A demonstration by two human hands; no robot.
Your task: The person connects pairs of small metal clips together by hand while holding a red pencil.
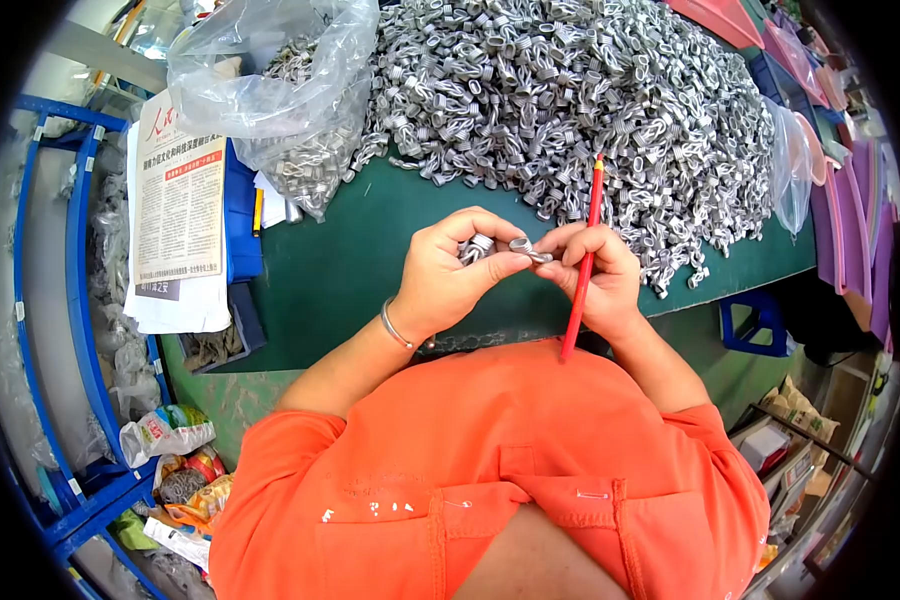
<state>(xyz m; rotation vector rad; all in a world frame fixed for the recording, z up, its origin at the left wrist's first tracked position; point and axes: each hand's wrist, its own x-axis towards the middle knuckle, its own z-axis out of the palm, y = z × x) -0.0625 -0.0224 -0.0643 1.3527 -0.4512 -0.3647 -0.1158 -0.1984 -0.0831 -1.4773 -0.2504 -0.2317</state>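
Between my fingertips is a small grey metal fitting with a ring-like end (522, 245). My left hand (438, 278) pinches it with thumb and forefinger. More metal fittings (476, 246) are tucked in the curl of that same hand. My right hand (606, 278) touches the fitting's other end with its fingertips. It also holds a slim red pencil (576, 320), which slants up between the fingers with its yellowish tip towards the pile. Just beyond my hands lies a large heap of similar metal fittings (560, 100).
The heap rests on a green tabletop (335, 270). A clear plastic bag of fittings (310, 150) stands at the back left, beside a newspaper (180, 200) and a blue bin (242, 215). Blue shelving (80, 230) is at far left, purple bins (855, 220) and a blue stool (753, 325) at right.
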